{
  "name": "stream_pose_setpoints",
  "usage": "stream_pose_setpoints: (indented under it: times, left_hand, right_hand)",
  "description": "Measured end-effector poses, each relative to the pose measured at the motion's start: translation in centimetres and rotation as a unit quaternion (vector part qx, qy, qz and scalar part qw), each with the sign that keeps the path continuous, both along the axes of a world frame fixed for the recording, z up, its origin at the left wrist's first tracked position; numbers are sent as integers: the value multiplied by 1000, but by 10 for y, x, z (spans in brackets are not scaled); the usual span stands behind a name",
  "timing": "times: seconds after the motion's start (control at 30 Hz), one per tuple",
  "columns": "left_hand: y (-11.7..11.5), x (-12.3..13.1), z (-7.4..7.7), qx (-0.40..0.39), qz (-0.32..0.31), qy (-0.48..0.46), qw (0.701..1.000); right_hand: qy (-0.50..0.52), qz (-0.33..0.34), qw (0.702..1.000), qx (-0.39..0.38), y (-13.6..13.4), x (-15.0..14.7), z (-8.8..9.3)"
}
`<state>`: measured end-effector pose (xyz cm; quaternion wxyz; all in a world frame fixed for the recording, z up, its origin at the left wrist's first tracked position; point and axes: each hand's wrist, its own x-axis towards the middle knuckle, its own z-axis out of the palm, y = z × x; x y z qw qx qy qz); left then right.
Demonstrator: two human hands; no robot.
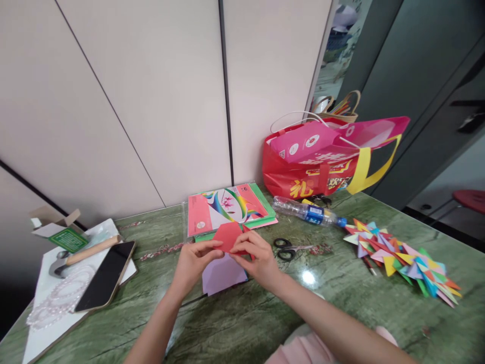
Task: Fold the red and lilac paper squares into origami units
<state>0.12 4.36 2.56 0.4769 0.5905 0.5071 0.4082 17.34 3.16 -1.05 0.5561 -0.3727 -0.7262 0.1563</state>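
Note:
A folded piece of red paper (228,235) is held up between my two hands. My left hand (195,260) pinches its left edge between thumb and fingers. On the other side my right hand (257,255) grips the paper's lower right part, and its fingers cover some of it. Beneath the hands lie sheets of purple paper (224,275) on the table. Just behind them sits a packet of coloured paper (214,205) with a printed cover. Black-handled scissors (290,248) rest to the right of my right hand.
To the left, a white board (45,283) carries a hammer (87,255), a phone (106,275), beads (62,298) and a small box (62,233). On the right are a plastic bottle (303,211), folded colourful paper pieces (401,260) and a red bag (310,167) against the wall.

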Motion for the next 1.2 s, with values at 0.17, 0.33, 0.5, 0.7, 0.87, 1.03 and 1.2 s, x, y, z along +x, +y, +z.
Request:
stream_pose_setpoints:
  times: [0.17, 0.33, 0.5, 0.7, 0.87, 1.03, 1.2]
  left_hand:
    - [-1, 1, 0, 20, 25, 4, 999]
    - [-3, 4, 2, 52, 42, 32, 997]
    - [-6, 7, 4, 83, 51, 43, 994]
    - [-5, 7, 0, 71, 57, 16, 996]
    - [-5, 8, -2, 46, 60, -10, 997]
    - [-5, 8, -3, 27, 61, -38, 997]
    - [-5, 9, -4, 15, 60, -69, 996]
  right_hand:
    - [44, 8, 998, -40, 2, -1, 0]
    - [109, -20, 984, -138, 6, -1, -4]
    - [135, 6, 966, -222, 9, -1, -4]
    - [180, 30, 944, -276, 6, -2, 1]
    - [202, 33, 934, -292, 6, -3, 3]
    - [203, 25, 932, -298, 6, -3, 2]
    - [199, 23, 931, -305, 7, -2, 1]
